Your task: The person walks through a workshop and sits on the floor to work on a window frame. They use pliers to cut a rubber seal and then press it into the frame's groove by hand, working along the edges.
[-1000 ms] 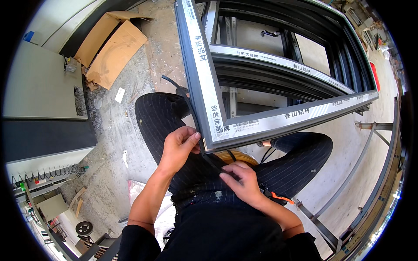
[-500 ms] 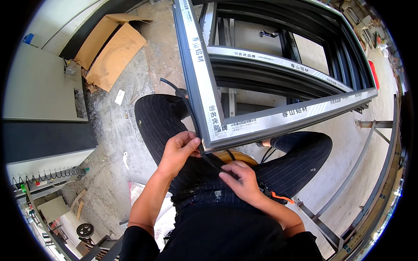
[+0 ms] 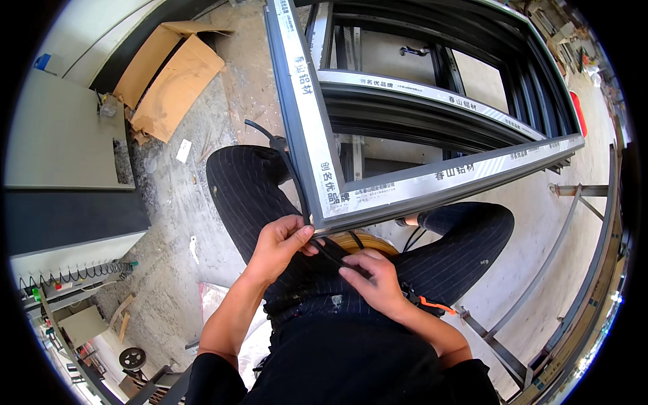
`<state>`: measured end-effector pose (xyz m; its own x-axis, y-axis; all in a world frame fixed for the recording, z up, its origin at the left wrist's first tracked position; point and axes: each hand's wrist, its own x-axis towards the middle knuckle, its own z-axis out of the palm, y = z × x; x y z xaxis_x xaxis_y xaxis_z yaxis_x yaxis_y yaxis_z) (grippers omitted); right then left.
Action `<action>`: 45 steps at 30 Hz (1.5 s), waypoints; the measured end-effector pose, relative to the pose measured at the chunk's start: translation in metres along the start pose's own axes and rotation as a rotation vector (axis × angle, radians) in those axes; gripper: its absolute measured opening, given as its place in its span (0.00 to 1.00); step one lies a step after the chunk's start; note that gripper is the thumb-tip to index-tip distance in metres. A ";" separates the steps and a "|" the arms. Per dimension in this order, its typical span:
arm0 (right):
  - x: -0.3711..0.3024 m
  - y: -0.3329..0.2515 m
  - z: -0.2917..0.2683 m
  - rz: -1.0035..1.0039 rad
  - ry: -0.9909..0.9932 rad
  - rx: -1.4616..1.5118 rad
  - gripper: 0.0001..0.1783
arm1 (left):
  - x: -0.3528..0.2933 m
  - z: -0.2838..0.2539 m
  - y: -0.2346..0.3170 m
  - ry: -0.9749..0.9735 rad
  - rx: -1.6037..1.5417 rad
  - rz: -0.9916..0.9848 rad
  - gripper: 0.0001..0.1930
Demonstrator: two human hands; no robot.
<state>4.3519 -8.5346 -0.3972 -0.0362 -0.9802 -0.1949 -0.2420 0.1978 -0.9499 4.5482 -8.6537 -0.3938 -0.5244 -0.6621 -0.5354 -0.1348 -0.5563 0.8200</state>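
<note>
Left hand (image 3: 280, 244) is pinching the black rubber strip (image 3: 291, 169) at the window frame (image 3: 307, 128)'s near corner | right hand (image 3: 374, 280) is gripping its loose end | left edge looks seated, bottom edge apparently remaining.

An opened brown cardboard box (image 3: 172, 77) lies flattened on the concrete floor at upper left. White protective film strips with dark print (image 3: 307, 101) run along the grey aluminium frame bars.

frame corner (image 3: 322, 216) above lap, cardboard box (image 3: 172, 74) far left, cabinet (image 3: 64, 145) left
</note>
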 end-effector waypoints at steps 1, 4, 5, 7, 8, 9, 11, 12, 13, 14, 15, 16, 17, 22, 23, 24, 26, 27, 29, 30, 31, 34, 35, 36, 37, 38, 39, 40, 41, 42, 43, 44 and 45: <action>0.000 0.000 0.001 -0.003 -0.008 0.000 0.11 | 0.001 -0.002 0.003 -0.011 0.009 -0.019 0.16; 0.001 0.000 0.002 -0.014 -0.007 -0.003 0.11 | 0.009 -0.011 0.006 0.058 0.010 0.006 0.16; 0.001 0.000 0.002 -0.016 -0.004 -0.004 0.11 | 0.014 -0.014 0.008 0.098 0.005 0.026 0.16; 0.002 0.002 0.003 -0.013 0.003 0.000 0.11 | 0.027 -0.011 0.021 0.205 0.001 0.096 0.14; 0.003 0.003 0.003 -0.012 0.007 0.001 0.11 | 0.032 -0.012 0.021 0.189 0.002 0.110 0.13; 0.003 0.003 0.003 -0.022 -0.002 -0.022 0.11 | 0.036 -0.014 0.018 0.173 0.004 0.124 0.13; 0.002 0.003 0.002 -0.041 -0.011 -0.060 0.11 | 0.038 -0.015 0.016 0.182 0.007 0.125 0.12; 0.002 0.004 0.002 -0.041 -0.009 -0.054 0.11 | 0.038 -0.015 0.016 0.186 0.008 0.126 0.11; 0.002 0.005 0.003 -0.037 -0.009 -0.047 0.11 | 0.038 -0.016 0.016 0.182 0.006 0.115 0.11; 0.002 0.006 0.004 -0.034 -0.009 -0.040 0.12 | 0.038 -0.016 0.017 0.178 0.004 0.104 0.11; 0.002 0.006 0.004 -0.024 -0.009 -0.037 0.11 | 0.038 -0.017 0.019 0.173 0.001 0.093 0.11; 0.003 0.004 0.005 -0.015 -0.009 -0.034 0.11 | 0.040 -0.015 0.025 0.185 -0.023 0.087 0.11; 0.003 0.004 0.005 -0.006 -0.009 -0.032 0.11 | 0.043 -0.012 0.032 0.197 -0.047 0.082 0.11; 0.004 0.002 0.006 0.001 -0.024 -0.033 0.12 | 0.057 -0.024 0.033 0.131 -0.066 0.133 0.10; 0.004 0.003 0.005 0.004 -0.020 -0.039 0.12 | 0.057 -0.023 0.036 0.135 -0.061 0.113 0.10; 0.004 0.002 0.004 0.012 -0.014 -0.041 0.12 | 0.056 -0.021 0.040 0.140 -0.056 0.092 0.10; 0.005 0.001 0.005 0.027 -0.014 -0.037 0.12 | 0.056 -0.022 0.046 0.147 -0.086 0.072 0.10; 0.005 0.001 0.005 0.025 -0.016 -0.038 0.12 | 0.061 -0.024 0.050 0.144 -0.121 0.074 0.10; 0.005 0.002 0.006 0.026 -0.021 -0.043 0.12 | 0.067 -0.030 0.050 0.126 -0.138 0.089 0.10; 0.005 0.002 0.007 0.017 -0.020 -0.045 0.12 | 0.071 -0.036 0.044 0.113 -0.118 0.103 0.10; 0.004 0.002 0.007 0.004 -0.017 -0.048 0.12 | 0.073 -0.037 0.045 0.100 -0.096 0.122 0.11; 0.004 0.003 0.006 0.007 -0.013 -0.050 0.12 | 0.070 -0.035 0.053 0.109 -0.114 0.080 0.11; 0.005 0.004 0.006 0.016 -0.013 -0.049 0.12 | 0.069 -0.034 0.056 0.112 -0.120 0.064 0.11; 0.006 0.005 0.007 0.019 -0.013 -0.047 0.12 | 0.075 -0.037 0.056 0.123 -0.118 0.092 0.11; 0.007 0.005 0.007 0.023 -0.020 -0.048 0.12 | 0.084 -0.042 0.055 0.138 -0.121 0.118 0.12; 0.007 0.004 0.008 0.027 -0.026 -0.050 0.12 | 0.089 -0.046 0.054 0.153 -0.124 0.145 0.12; 0.006 0.003 0.009 0.022 -0.032 -0.056 0.12 | 0.089 -0.049 0.051 0.155 -0.109 0.141 0.12; 0.006 0.001 0.009 0.015 -0.030 -0.065 0.12 | 0.091 -0.049 0.052 0.148 -0.091 0.142 0.13; 0.006 0.000 0.008 0.008 -0.028 -0.073 0.12 | 0.092 -0.049 0.054 0.142 -0.073 0.143 0.13; 0.005 0.001 0.007 0.018 -0.021 -0.082 0.12 | 0.091 -0.047 0.055 0.141 -0.081 0.136 0.13; 0.005 0.002 0.007 0.026 -0.018 -0.074 0.12 | 0.091 -0.046 0.060 0.141 -0.090 0.118 0.13; 0.006 0.003 0.007 0.034 -0.016 -0.067 0.12 | 0.090 -0.046 0.064 0.141 -0.099 0.100 0.13; 0.007 0.004 0.007 0.042 -0.013 -0.060 0.12 | 0.091 -0.046 0.068 0.140 -0.108 0.082 0.13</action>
<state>4.3579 -8.5405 -0.4037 -0.0349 -0.9706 -0.2382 -0.2983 0.2376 -0.9244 4.5302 -8.7748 -0.3962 -0.4069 -0.7663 -0.4971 -0.0017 -0.5436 0.8393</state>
